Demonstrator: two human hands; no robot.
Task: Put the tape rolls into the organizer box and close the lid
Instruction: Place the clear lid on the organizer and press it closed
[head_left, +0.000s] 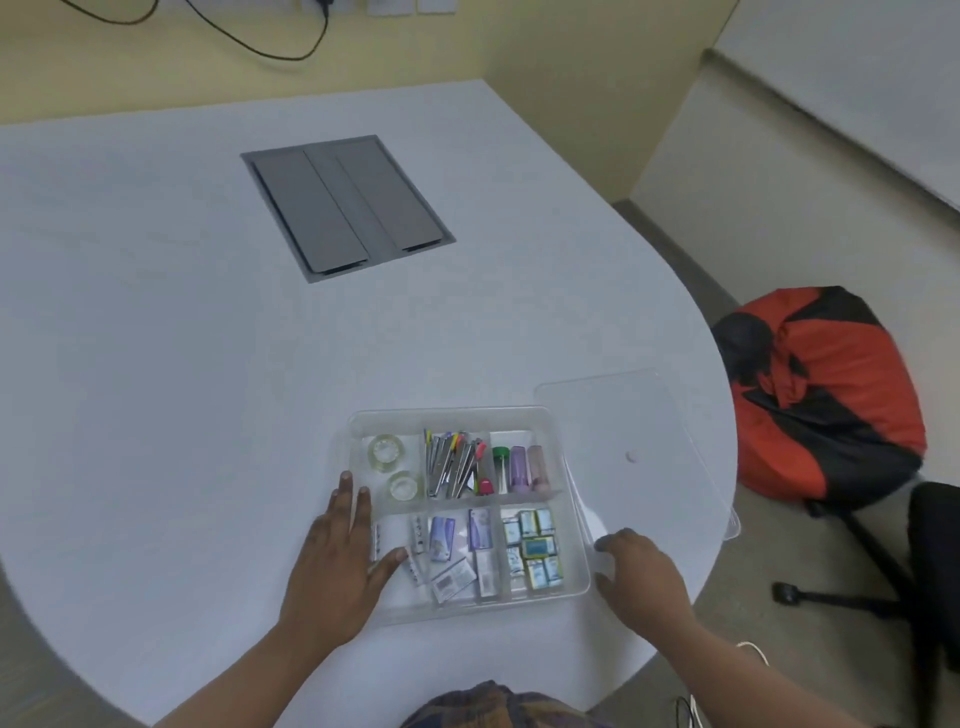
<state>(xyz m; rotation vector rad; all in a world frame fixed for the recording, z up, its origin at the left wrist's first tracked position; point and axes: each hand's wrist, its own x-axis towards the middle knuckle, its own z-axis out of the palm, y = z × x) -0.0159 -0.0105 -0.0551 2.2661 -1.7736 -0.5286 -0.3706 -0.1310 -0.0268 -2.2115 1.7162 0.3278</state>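
Observation:
A clear organizer box (550, 415) stands open near the table's front edge. Two clear tape rolls lie in its back left compartment, one (385, 451) behind the other (405, 486). My left hand (340, 556) rests flat on the box's left wall, fingers spread, thumb inside a front compartment. The clear lid (639, 457) lies tilted to the right of the box, overlapping the box's right edge. My right hand (641, 574) touches the lid's near corner with its fingers curled; whether it grips the lid I cannot tell.
Other compartments hold pens and clips (457, 462), small tubes (519, 467), packets (457, 545) and little boxes (535, 548). A grey cable hatch (345, 208) sits mid-table. An orange and black beanbag (821, 395) and a chair base (883, 571) stand to the right, on the floor.

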